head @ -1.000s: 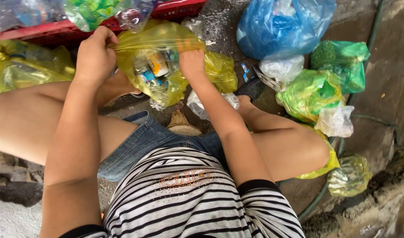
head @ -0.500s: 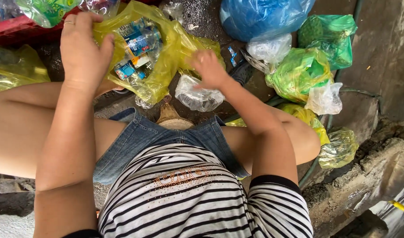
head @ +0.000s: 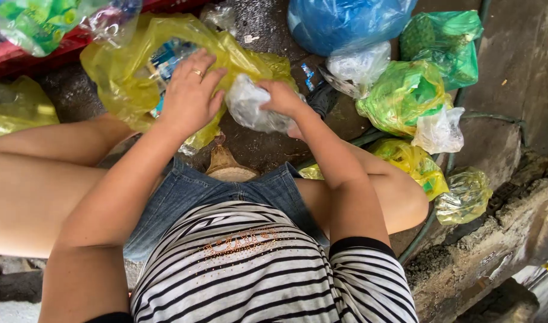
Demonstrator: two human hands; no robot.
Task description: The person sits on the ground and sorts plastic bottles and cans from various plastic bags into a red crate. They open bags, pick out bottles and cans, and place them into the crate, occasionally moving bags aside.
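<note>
A large yellow plastic bag (head: 136, 78) lay on the dark ground (head: 256, 143) in front of the seated person, packed with small cartons, its upper edge against a red crate (head: 70, 42). The left hand (head: 190, 96) rested flat on this bag's right side, fingers (head: 203, 63) spread and loosely open, a ring on one of them, gripping nothing firmly. Just beside it, touching the yellow bag's edge, sat a crumpled clear plastic bag (head: 250, 104); the right hand (head: 283, 98) was closed on its right end, fingers curled into the film. The two hands were near each other, only the clear bag between them. Farther right lay a blue bag (head: 346, 24), green bags (head: 405, 96), a small whitish bag (head: 438, 131) and another yellow bag (head: 414, 164), all apart from both hands.
</note>
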